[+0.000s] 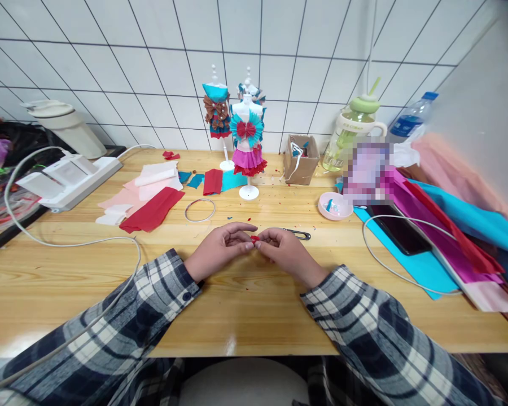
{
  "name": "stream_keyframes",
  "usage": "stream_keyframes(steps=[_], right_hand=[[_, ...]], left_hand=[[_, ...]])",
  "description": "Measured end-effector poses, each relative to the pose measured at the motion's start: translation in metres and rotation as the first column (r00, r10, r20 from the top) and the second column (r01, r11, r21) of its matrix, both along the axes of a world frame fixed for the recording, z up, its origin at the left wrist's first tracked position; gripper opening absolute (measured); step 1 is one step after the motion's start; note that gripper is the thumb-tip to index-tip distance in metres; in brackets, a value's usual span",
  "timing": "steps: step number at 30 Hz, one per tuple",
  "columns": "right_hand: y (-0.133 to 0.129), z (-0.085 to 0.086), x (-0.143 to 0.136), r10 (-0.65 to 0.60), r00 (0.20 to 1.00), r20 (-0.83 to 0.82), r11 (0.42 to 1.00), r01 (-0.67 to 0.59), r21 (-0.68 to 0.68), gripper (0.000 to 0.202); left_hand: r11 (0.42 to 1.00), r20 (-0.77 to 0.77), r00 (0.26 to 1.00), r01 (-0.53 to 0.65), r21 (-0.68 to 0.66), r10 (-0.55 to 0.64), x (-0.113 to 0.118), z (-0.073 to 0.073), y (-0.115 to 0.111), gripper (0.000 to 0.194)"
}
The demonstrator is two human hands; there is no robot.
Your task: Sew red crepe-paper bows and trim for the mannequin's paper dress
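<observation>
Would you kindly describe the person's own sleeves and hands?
Left hand and right hand are ungloved. The left sleeve and right sleeve are navy, grey and cream plaid; the left cuff has a dark button. A pale cable crosses the left sleeve.

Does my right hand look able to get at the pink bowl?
Probably yes: nothing tall stands between the right hand and the pink bowl, though that hand is busy with a red piece.

Head-height view, forward and down over the table (245,321)
</observation>
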State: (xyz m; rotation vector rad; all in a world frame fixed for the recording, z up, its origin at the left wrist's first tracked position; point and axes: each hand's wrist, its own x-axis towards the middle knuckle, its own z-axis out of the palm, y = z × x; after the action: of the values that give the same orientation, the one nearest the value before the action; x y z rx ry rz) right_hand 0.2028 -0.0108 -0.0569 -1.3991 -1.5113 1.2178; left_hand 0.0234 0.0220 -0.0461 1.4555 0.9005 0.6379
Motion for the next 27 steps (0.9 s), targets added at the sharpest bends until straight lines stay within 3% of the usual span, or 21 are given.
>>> stream_keyframes(steps=[4, 13, 21, 27], right_hand=[[-0.0004, 0.0018, 0.0006, 0.021, 0.998, 0.054, 1.0, -0.022, 0.019, 0.016], [0.0007, 0.0022, 0.0053, 0.027, 0.984, 0.173, 1.0, -0.028, 0.001, 0.01], [0.0003, 0.0022, 0.0027, 0.042, 0.975, 0.218, 0.999, -0.043, 0.002, 0.008], [-0.0012, 0.0062, 0.0064, 0.065, 0.975, 0.211, 0.996, -0.075, 0.038, 0.016]], left_hand=[[0.996, -0.064, 0.998, -0.016, 0.092, 0.022, 0.0021, 0.0007, 0.0006, 0.04], [0.989, -0.081, 0.997, 0.001, 0.149, 0.011, 0.0001, 0.0012, 0.002, 0.036], [0.993, -0.095, 0.996, 0.008, 0.117, 0.003, 0.0018, -0.0016, 0.0007, 0.039], [0.979, -0.141, 0.99, 0.033, 0.201, -0.004, -0.0009, -0.0043, 0.0002, 0.039]])
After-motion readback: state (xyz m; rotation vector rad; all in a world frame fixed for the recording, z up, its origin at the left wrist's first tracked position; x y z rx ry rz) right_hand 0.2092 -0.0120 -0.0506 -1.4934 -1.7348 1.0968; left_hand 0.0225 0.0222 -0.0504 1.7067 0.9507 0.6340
